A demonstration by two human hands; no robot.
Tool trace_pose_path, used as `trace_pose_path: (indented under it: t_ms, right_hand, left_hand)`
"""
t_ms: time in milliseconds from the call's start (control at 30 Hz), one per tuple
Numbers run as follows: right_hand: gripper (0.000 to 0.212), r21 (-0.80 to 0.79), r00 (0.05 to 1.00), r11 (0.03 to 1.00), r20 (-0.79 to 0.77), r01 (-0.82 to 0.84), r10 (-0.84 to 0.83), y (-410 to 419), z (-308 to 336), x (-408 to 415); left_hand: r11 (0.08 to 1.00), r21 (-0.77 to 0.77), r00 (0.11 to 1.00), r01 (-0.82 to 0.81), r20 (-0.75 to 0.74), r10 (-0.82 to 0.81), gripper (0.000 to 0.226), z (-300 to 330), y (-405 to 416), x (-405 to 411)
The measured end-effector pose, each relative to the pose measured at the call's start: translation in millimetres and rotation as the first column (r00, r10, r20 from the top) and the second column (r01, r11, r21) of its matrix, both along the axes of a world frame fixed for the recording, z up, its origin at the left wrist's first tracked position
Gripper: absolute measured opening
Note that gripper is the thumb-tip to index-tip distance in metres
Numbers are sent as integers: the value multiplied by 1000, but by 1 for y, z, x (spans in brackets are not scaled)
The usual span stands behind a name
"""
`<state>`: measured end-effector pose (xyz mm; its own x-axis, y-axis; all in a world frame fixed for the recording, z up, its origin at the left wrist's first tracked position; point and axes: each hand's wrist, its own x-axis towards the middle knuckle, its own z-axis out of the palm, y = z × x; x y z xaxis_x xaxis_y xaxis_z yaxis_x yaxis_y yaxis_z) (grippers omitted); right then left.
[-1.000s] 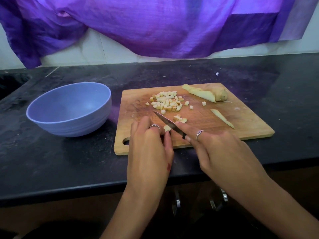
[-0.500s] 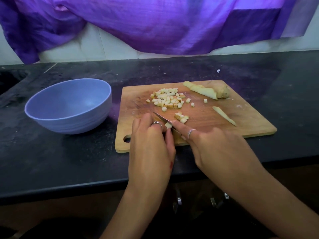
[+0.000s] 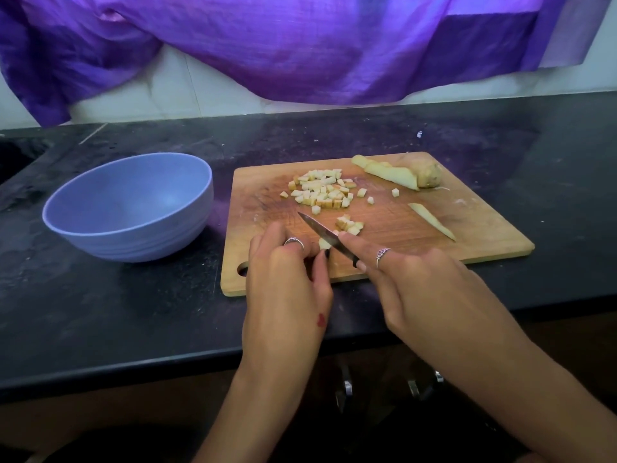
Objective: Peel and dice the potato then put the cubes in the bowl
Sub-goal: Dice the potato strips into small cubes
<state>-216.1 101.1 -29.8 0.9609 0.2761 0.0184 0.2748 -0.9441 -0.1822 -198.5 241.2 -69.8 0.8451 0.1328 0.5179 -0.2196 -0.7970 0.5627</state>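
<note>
A small potato piece (image 3: pixel 323 243) lies at the near edge of the wooden cutting board (image 3: pixel 484 235), pinched under the curled fingertips of the left hand (image 3: pixel 287 279); how much of it is left is hard to judge, as the fingers cover most of it. The knife (image 3: pixel 325 236) crosses it with its tip pointing far-left, its handle gripped in the right hand (image 3: pixel 420 289), index finger laid along the blade's back. A small cluster of cubes (image 3: pixel 349 224) sits just right of the blade; a larger heap of diced cubes (image 3: pixel 320 192) lies farther back. Peeled potato slabs (image 3: pixel 397 173) rest at the far right corner, a single strip (image 3: pixel 432 221) nearer. The blue bowl (image 3: pixel 130 205) stands on the black worktop (image 3: pixel 117 295), left of the board. Purple cloth (image 3: pixel 300 45) hangs behind.
</note>
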Motion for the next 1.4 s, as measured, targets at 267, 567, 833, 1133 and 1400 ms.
trace_pose_path:
  t_ms: [267,567,833,1133,1400]
  right_hand:
    - [62,-155,999,987,-41,-30,24,14,1,17]
    - [47,210,996,978,90,8,-28,-3,-7,-2]
    - [48,132,999,991,43,-26,21,0,-3,-1]
    - [61,-128,1000,992,-21,-20,18,12,0,12]
    - [39,88,991,996,134,-19,7,1,-6,8]
  left_hand:
    - [1000,-6,1000,-12,-8,12,8,2,-1,0]
    - [998,-54,1000,19,9,-19,11,2,0,-1]
    - [997,-73,1000,27,12,-26,8,4,1,-1]
    - [996,-90,1000,19,-7,-20,8,4,1,0]
    - [997,-74,999,26,-28,-28,7,7,1,-4]
